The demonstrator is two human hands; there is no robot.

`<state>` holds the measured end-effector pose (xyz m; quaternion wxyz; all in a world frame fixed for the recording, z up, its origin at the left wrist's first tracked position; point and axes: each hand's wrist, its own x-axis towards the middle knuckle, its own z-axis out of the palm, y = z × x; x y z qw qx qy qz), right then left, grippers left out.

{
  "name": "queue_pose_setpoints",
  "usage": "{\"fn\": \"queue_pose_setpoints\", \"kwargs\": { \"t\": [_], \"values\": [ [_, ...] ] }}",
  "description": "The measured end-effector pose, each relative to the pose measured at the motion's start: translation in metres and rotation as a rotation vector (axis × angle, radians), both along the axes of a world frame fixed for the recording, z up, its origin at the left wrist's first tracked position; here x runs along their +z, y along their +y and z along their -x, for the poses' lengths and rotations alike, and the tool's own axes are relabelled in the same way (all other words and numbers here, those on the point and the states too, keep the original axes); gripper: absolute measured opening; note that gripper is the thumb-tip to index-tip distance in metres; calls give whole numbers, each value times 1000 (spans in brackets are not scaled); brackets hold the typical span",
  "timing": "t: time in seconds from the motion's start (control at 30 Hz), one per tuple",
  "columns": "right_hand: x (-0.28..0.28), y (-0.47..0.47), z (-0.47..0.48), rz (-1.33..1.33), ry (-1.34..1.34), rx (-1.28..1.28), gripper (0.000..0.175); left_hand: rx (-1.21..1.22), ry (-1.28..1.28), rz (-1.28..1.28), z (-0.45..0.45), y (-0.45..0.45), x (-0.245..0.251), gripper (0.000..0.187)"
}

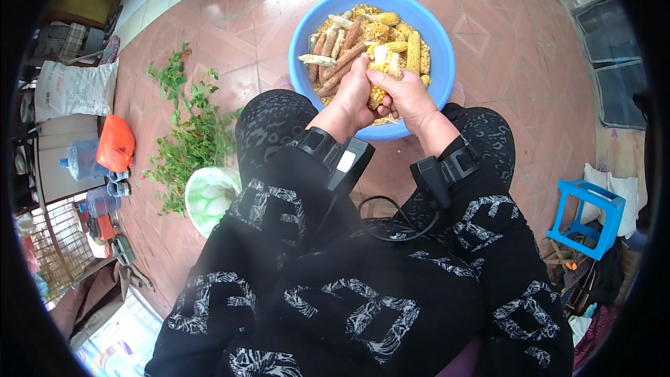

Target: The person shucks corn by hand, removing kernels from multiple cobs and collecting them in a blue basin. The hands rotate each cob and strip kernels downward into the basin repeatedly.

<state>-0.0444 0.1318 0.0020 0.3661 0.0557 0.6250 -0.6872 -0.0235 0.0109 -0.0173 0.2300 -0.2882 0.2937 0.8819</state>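
Both of my hands grip a partly stripped ear of yellow corn (378,91) over the near part of a round blue plastic basin (446,63). My left hand (356,91) is on its left side and my right hand (407,93) on its right, with the fingertips close together below it. In the basin, bare reddish and pale corncobs (331,50) are heaped at the left. Ears of yellow corn (413,52) lie at the centre and right, over loose kernels. One pale cob (316,59) rests at the left rim. My palms hide part of the held ear.
A cut leafy plant with small red fruits (193,136) lies on the tiled floor (272,21) at left, beside a lined bin (207,201) near my left leg. Farther left are an orange bag (115,144) and water bottles (86,159). A blue plastic stool (586,217) stands at right.
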Motion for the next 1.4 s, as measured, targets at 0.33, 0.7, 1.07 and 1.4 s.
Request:
{"fn": "queue_pose_setpoints", "kwargs": {
  "t": [0.33,0.7,1.07,1.4],
  "values": [
    [2,-4,0,3,-14,-46,29,14,-45,64,-1,2,-1,56],
    [-6,-3,3,-15,7,2,31,29,23,-7,-2,0,1,54],
    [-10,-4,6,-79,78,29,35,17,-51,32,-3,-1,2,52],
    [-17,-4,3,-60,177,36,41,65,-52,57,-2,-3,-7,53]
  ]
}}
